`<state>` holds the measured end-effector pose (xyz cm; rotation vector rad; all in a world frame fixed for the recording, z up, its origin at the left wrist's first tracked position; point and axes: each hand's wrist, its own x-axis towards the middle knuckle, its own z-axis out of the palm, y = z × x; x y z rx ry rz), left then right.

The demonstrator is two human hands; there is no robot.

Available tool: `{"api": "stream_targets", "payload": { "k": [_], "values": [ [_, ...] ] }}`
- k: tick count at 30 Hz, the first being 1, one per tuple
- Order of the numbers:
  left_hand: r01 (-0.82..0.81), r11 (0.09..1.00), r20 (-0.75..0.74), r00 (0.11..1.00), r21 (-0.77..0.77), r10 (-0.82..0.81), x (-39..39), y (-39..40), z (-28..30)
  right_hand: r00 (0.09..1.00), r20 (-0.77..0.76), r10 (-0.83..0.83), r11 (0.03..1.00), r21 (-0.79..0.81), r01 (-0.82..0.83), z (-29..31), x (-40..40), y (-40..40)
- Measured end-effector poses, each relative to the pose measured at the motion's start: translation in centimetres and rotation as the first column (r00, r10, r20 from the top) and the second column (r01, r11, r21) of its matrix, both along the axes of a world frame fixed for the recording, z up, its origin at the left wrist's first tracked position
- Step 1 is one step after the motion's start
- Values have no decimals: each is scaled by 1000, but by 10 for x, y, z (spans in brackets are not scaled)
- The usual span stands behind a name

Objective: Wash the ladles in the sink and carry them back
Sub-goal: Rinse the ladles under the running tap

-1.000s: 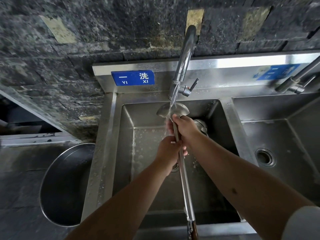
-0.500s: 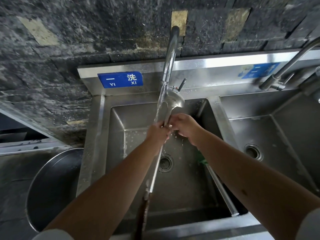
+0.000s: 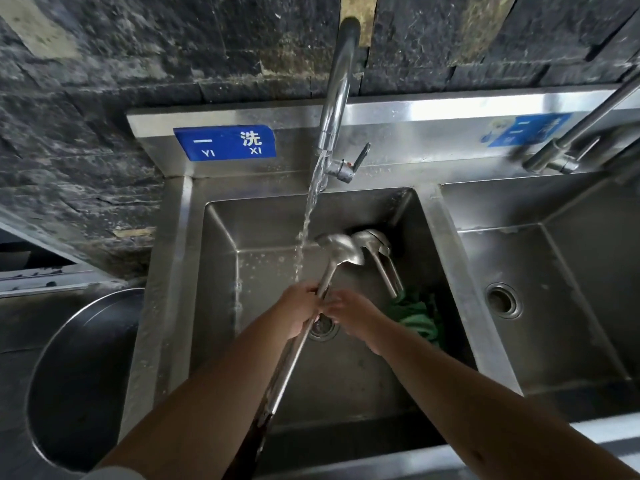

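The steel sink (image 3: 221, 306) on the left is a deep, square, brushed-metal basin, wet and spotted with drops, with a round drain near its middle and a second basin (image 3: 554, 306) to its right; a curved chrome faucet (image 3: 337, 84) at the far edge pours a thin stream down into it. Across the basin runs the held ladle (image 3: 341, 249), smooth stainless with a round bowl at the far end and a dark handle end near the person, its long axis slanting from near-left to far-right, so the bowl sits just right of the stream and beyond both hands. The left hand (image 3: 299, 311) curls round the shaft under the water; the right hand (image 3: 353, 315) meets it at the same spot, fingers bent at the shaft, though I cannot tell whether it grips. Further ladles (image 3: 375, 244) lean in the far-right corner over a crumpled green cloth (image 3: 414, 315)
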<state>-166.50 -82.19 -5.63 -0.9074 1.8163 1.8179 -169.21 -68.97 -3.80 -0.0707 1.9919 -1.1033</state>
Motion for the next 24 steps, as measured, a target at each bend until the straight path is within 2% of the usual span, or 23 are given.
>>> {"api": "stream_targets", "payload": {
  "k": [3,6,8,15,21,24],
  "values": [
    [-76,992,45,996,104,71,-1,1,-30,999,40,-10,998,57,8,-27,11,-6],
    [-148,982,62,988,114,141,-3,8,-54,953,200,-226,974,70,216,-56,19,-14],
    [-192,974,63,981,120,186,-3,12,-69,934,208,-290,957,85,278,-78,18,-18],
    [-304,932,112,951,198,287,8,13,-109,895,256,-365,930,137,341,-112,2,-14],
    [-441,886,142,895,145,422,4,14,-114,905,211,-368,929,110,353,-121,-13,-32],
    [-416,908,233,889,55,393,15,4,-117,918,188,-349,936,114,333,-126,-17,-41]
  ]
}}
